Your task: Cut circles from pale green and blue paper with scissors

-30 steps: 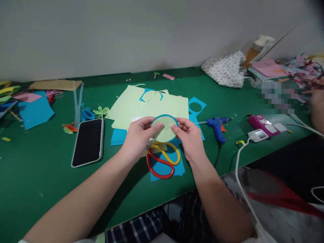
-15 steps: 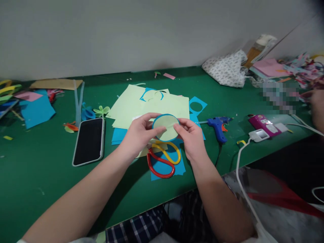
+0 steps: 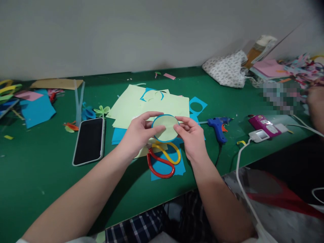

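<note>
Between my two hands is a pale green paper circle (image 3: 166,130) with a blue paper rim showing round its edge. My left hand (image 3: 139,133) pinches its left side, thumb on top. On the right edge, my right hand (image 3: 191,135) grips it the same way, fingers behind. Just below lie scissors (image 3: 162,170) with one red and one yellow handle; their blades are mostly hidden. Pale green paper sheets (image 3: 131,101) and blue paper (image 3: 181,165) are spread under and behind my hands.
A phone (image 3: 88,141) lies at left beside paper flowers (image 3: 102,110). On the right are a blue glue gun (image 3: 218,128), a purple box-like item (image 3: 264,125) and white cables (image 3: 239,165). A patterned cloth pouch (image 3: 227,69) rests near the wall. Another person's arm (image 3: 316,108) shows at far right.
The paper circle has turned slightly in my fingers, and its surface looks flatter, without the earlier crease. My right fingers have shifted a little. The other person's hand has moved slightly.
</note>
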`<state>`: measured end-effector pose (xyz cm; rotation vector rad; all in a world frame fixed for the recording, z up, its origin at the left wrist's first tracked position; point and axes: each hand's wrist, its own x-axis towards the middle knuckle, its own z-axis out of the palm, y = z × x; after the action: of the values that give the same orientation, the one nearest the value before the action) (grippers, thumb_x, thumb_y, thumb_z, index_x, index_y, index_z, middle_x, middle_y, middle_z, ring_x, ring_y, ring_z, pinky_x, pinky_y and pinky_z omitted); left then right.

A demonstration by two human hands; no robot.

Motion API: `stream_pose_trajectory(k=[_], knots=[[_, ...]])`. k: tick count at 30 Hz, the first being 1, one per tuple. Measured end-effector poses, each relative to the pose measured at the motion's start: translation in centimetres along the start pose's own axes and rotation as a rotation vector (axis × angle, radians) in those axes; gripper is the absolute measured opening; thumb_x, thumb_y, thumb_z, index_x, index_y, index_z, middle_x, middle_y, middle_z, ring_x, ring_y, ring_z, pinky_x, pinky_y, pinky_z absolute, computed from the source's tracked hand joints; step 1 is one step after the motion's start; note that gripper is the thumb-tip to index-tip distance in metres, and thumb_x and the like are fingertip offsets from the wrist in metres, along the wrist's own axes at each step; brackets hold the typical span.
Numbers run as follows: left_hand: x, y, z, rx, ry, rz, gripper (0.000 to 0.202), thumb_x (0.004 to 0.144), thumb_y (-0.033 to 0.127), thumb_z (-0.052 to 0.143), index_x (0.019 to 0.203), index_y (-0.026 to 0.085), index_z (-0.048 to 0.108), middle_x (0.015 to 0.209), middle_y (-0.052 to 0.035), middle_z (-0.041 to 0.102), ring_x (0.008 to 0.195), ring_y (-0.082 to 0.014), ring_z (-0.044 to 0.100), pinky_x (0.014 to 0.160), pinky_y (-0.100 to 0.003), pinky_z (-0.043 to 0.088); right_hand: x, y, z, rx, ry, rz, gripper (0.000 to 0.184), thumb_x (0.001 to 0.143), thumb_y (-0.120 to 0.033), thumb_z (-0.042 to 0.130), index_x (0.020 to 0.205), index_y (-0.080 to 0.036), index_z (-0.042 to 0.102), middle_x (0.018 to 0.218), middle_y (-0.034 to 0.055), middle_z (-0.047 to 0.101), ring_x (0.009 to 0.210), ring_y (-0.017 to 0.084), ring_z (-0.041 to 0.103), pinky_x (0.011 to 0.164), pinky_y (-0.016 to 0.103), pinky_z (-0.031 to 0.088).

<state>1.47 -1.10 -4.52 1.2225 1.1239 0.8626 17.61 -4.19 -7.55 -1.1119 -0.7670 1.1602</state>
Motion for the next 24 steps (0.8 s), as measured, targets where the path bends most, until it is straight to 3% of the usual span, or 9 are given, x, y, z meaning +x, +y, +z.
stream_pose_trajectory(k=[9,13,20,24], knots=[[-0.12,0.08,-0.11,0.024,0.086,0.050,0.047,0.071,0.032,0.079,0.115,0.021,0.067,0.061,0.0035,0.060,0.053,-0.0111,0.056,0.049,-0.020,0.043,-0.35,-0.39,0.12,0.005,-0.031,0.018,0.033,0.067,-0.026,0.080,0.098,-0.023,0.069,0.062,-0.0083,0.063,0.058,0.010,0.062,0.054,0.022,0.054],[-0.18,0.19,-0.03,0.040,0.081,0.062,0.042,0.072,0.033,0.078,0.112,0.022,0.068,0.061,0.0035,0.059,0.053,-0.0104,0.054,0.049,-0.020,0.042,-0.33,-0.37,0.11,0.008,-0.034,0.004,0.032,0.068,-0.025,0.079,0.098,-0.023,0.067,0.062,-0.0080,0.064,0.057,0.010,0.062,0.052,0.021,0.053],[-0.20,0.37,0.00,0.054,0.090,0.079,0.042,0.072,0.032,0.079,0.111,0.022,0.068,0.056,0.0057,0.052,0.053,-0.0098,0.050,0.049,-0.020,0.038,-0.42,-0.10,0.12,-0.047,-0.021,-0.053,0.027,0.069,-0.027,0.078,0.085,-0.024,0.057,0.064,-0.0087,0.060,0.056,0.009,0.060,0.054,0.022,0.053],[-0.23,0.35,-0.06,0.047,0.082,0.073,0.041,0.072,0.033,0.079,0.111,0.023,0.069,0.058,0.0050,0.054,0.055,-0.0098,0.050,0.050,-0.020,0.039,-0.43,-0.11,0.08,-0.062,-0.023,-0.060,0.027,0.069,-0.029,0.077,0.084,-0.024,0.055,0.066,-0.0079,0.060,0.058,0.010,0.059,0.054,0.022,0.053]])
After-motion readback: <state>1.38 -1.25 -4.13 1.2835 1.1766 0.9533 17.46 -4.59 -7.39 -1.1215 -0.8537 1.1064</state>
